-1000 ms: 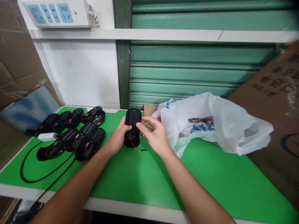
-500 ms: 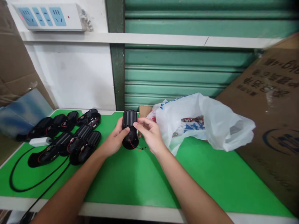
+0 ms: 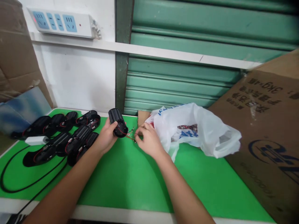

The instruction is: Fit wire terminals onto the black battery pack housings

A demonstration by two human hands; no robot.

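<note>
Presently our left hand (image 3: 105,137) grips a black casing (image 3: 116,117) trailing wires (image 3: 130,137); our right hand (image 3: 149,140) curls near them (fingertips blurred, we cannot tell if pinching anything).

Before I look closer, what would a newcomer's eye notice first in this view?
Probably the bright green tabletop, with the crumpled white plastic bag towards its right. Next, near the middle, the black ribbed housing in the left hand, and similar black housings grouped at the left.
</note>
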